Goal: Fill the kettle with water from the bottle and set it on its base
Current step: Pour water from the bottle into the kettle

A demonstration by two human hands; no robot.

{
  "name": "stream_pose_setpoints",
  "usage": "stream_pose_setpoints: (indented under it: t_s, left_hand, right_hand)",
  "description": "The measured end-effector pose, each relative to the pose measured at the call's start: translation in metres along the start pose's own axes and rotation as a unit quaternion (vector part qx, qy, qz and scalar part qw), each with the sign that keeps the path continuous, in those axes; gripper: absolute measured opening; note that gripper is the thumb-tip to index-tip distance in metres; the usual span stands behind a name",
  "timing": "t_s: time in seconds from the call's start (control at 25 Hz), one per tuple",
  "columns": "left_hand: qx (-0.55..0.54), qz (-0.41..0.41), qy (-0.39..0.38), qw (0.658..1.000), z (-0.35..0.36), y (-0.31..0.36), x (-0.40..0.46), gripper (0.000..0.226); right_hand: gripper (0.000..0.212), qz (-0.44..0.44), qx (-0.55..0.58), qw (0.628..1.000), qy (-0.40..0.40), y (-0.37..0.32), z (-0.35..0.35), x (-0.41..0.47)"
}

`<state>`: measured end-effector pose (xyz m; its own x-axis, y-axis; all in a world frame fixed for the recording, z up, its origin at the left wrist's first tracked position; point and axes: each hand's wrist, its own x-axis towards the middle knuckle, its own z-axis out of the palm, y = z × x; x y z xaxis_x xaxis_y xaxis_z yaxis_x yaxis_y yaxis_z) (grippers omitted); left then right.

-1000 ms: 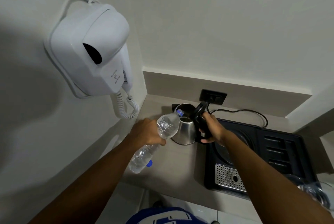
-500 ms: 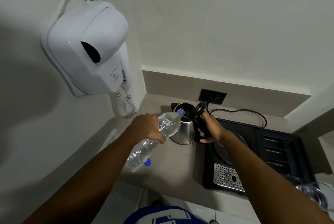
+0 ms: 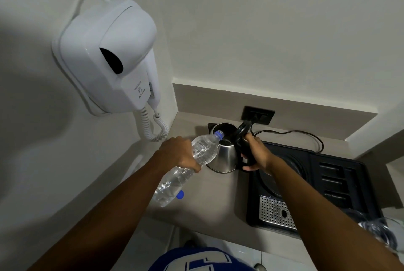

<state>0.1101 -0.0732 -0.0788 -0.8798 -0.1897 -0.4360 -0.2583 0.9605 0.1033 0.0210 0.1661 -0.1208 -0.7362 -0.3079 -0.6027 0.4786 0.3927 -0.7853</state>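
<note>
left hand [image 3: 179, 154] gripped the bottle [image 3: 185, 168] tilted neck-first over the open kettle [image 3: 223, 152] on the counter [image 3: 209, 192] to pour, right hand [image 3: 254, 156] clamped its handle [image 3: 243, 146] steadying it, beside the tray [image 3: 341, 183].

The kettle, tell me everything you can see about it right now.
The kettle is a small metal one with a shiny steel body, wider at the bottom, and a black handle. Its lid is open, showing a dark inside. It stands upright on the grey counter, left of the black tray, in the corner below the wall socket. The right hand grips its handle; the tilted water bottle, held by the left hand, has its neck over the opening.
</note>
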Motion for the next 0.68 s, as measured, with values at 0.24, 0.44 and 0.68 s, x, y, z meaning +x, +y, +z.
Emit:
stream_pose_setpoints:
  t_s: [0.24,0.44,0.68]
  left_hand:
    - [-0.004,0.002,0.003,1.000,-0.0012,-0.0008,0.0006,0.068]
    - [0.007,0.004,-0.005,1.000,-0.0030,-0.0005,0.0012,0.070]
    - [0.009,0.007,-0.002,1.000,-0.0029,-0.0006,0.0028,0.068]
  right_hand:
    - [0.071,0.002,0.005,1.000,0.000,0.0001,-0.0001,0.0005]
    - [0.076,0.002,0.004,1.000,-0.004,0.0005,-0.0004,0.0010]
    - [0.096,0.004,0.009,1.000,-0.006,-0.0010,0.0004,-0.0012]
